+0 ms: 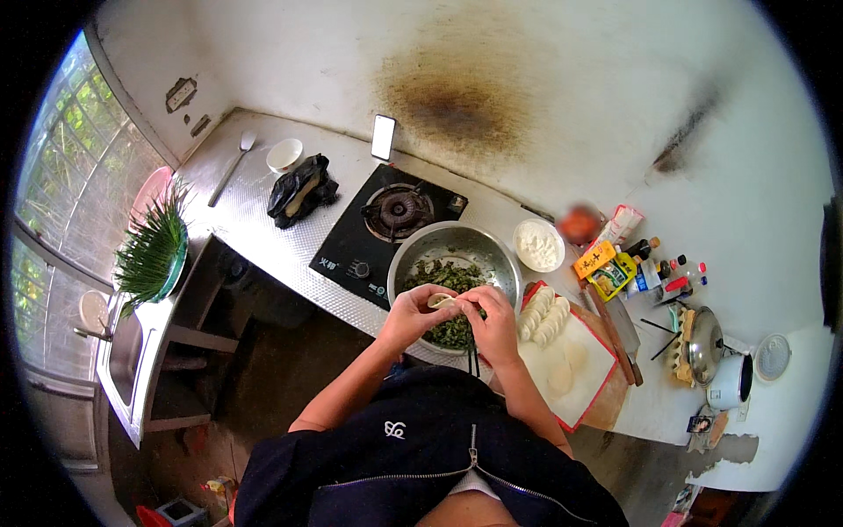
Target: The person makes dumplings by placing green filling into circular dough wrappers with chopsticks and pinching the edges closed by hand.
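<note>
The fingers of the left hand [407, 320] and of the right hand [493, 323] are pinched together on a small, pale, round dough wrapper [442, 301], held up between them over a wide, round, shiny steel bowl [500, 261]. The wrapper looks soft and thin, curved like a shallow pocket; it appears not yet sealed, and what lies inside it is too small to make out. Two thin, dark sticks [477, 362] jut out below the right hand; whether that hand grips them cannot be told. In the bowl lies chopped, dark green leafy filling [450, 274], with plenty seemingly left to use. To the right, plump white pleated dumplings [551, 323], already shaped, sit in two tight rows on a white, red-edged sheet [587, 350]. Near them on the sheet lie flat, pale dough rounds [560, 379] that look unfilled, so the work seems well under way but unfinished. Farther out, a round white bowl [518, 255] of white powder [539, 244] stands just beside the steel one, and a black, single-burner gas stove [338, 250] sits on the silver, textured metal surface [255, 230]. Behind it, a white-screened phone [383, 137] stands near the stained white wall [299, 61].
</note>
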### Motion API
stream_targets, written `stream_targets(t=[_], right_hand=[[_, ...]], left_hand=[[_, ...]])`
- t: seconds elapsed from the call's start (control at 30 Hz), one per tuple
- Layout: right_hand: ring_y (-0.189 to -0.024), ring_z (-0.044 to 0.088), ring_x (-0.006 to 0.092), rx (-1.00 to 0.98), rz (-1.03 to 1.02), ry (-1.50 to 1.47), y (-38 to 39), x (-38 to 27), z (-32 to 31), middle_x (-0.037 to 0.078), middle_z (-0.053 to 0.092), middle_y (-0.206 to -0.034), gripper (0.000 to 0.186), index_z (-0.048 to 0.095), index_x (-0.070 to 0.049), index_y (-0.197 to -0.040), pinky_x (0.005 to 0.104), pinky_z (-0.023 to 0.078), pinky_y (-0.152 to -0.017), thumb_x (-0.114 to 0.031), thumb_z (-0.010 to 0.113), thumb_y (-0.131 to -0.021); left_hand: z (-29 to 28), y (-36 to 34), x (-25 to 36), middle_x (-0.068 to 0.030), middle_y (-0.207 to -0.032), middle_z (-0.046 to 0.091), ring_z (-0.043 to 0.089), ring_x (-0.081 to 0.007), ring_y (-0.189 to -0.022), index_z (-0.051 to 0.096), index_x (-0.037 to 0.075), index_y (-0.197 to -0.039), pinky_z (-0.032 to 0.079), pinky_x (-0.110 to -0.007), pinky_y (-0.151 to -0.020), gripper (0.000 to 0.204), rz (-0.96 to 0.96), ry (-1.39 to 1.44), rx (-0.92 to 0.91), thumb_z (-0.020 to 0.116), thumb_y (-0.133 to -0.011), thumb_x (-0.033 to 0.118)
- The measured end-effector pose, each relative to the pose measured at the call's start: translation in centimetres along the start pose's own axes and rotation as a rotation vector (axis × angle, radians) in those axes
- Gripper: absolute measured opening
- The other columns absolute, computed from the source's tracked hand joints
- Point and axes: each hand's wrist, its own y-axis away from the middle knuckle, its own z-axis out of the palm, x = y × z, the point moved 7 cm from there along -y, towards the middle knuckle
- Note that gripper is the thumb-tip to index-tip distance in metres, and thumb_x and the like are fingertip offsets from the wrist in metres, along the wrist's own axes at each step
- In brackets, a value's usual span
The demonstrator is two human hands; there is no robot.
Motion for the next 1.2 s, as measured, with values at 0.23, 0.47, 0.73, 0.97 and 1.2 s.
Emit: stream_targets(t=[0.23,0.47,0.73,0.97,1.2], right_hand=[[-0.087,0.059,0.0262,0.075,-0.009,0.065,0.8,0.2,-0.8,0.009,0.063,-0.089,0.008,0.067,-0.003,-0.088,0.0350,0.047,-0.076,-0.010,0.068,-0.083],[-0.087,0.058,0.0268,0.024,-0.046,0.096,0.8,-0.6,-1.2,0.007,0.061,-0.089,0.016,0.067,-0.005,-0.094,0.0376,0.048,-0.076,-0.014,0.071,-0.081],[-0.087,0.058,0.0285,0.119,0.002,0.074,1.6,0.3,-1.5,0.009,0.061,-0.091,0.010,0.064,-0.004,-0.088,0.0386,0.046,-0.077,-0.012,0.067,-0.083],[-0.089,0.058,0.0284,0.138,0.029,0.066,1.7,0.0,-1.6,0.009,0.061,-0.092,0.011,0.065,-0.004,-0.089,0.0386,0.046,-0.078,-0.013,0.067,-0.084],[-0.090,0.058,0.0276,0.091,0.034,0.047,1.6,0.1,-1.0,0.008,0.061,-0.092,0.011,0.067,-0.004,-0.090,0.0380,0.046,-0.078,-0.013,0.068,-0.084]], left_hand=[[1.0,-0.7,0.1,-0.0026,-0.097,0.067,0.062,-0.0075,-0.087,0.064,0.000,-0.106,0.052,-0.022,-0.077,0.026,0.010,0.054,-0.047,0.073,-0.083,0.006],[1.4,-0.9,0.1,-0.0051,-0.103,0.066,0.063,-0.0085,-0.089,0.060,0.000,-0.114,0.052,-0.023,-0.078,0.034,0.047,-0.087,-0.086,0.073,-0.083,0.006],[2.4,-0.8,-0.5,-0.0043,-0.099,0.068,0.064,-0.0096,-0.086,0.062,-0.002,-0.111,0.051,-0.024,-0.077,0.033,0.013,0.029,-0.152,0.074,-0.083,0.010],[1.9,-0.3,-1.2,-0.0042,-0.096,0.069,0.063,-0.0101,-0.088,0.064,-0.002,-0.108,0.049,-0.026,-0.082,0.025,-0.101,0.188,-0.094,0.071,-0.085,0.008],[1.9,0.0,-0.8,-0.0051,-0.099,0.068,0.064,-0.0122,-0.092,0.064,-0.002,-0.108,0.050,-0.027,-0.086,0.023,-0.082,0.130,-0.140,0.069,-0.087,0.007]])
